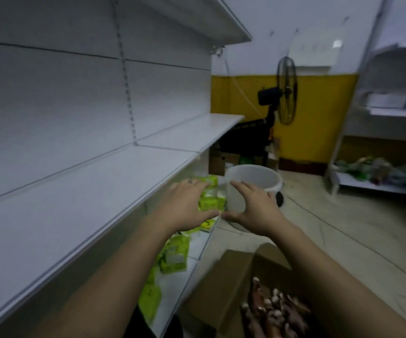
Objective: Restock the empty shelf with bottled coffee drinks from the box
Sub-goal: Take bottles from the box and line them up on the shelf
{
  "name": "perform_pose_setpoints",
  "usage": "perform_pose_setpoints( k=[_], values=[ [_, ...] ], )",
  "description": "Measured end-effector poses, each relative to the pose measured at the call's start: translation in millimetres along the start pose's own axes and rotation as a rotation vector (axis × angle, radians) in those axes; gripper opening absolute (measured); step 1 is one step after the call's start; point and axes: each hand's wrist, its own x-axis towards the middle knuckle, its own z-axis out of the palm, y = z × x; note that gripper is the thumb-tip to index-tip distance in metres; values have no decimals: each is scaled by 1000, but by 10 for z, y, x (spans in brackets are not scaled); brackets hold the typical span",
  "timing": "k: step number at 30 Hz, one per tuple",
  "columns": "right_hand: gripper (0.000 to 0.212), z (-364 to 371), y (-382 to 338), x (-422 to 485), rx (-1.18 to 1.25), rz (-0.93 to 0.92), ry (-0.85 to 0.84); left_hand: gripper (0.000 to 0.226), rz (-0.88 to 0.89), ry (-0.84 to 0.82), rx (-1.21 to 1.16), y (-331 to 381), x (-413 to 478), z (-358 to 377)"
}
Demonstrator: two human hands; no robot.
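Note:
A white shelf (94,191) runs along the left with nothing on it. On the floor at the lower right stands an open cardboard box (223,284) holding several brown coffee bottles (272,311) with pale caps. Both arms reach forward above the box. My left hand (184,206) is spread flat with fingers apart, just off the shelf's front edge. My right hand (255,208) is also spread, thumb tip close to the left thumb. Neither hand holds anything.
Green packets (175,254) lie on the lower shelf under my arms. A white bucket (255,181) stands on the floor ahead. A black standing fan (286,91) is by the yellow wall. A metal rack (377,181) with goods is at the right.

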Motion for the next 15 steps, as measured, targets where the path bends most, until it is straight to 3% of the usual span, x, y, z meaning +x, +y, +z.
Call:
perform_pose_setpoints(
  k=[9,15],
  values=[
    [90,488,1246,-754,-32,505,-228,79,186,-341,-107,876,445,1273],
    [88,1133,1876,-1110,84,713,-419,83,140,-651,-156,1207,529,2264]
  ],
)
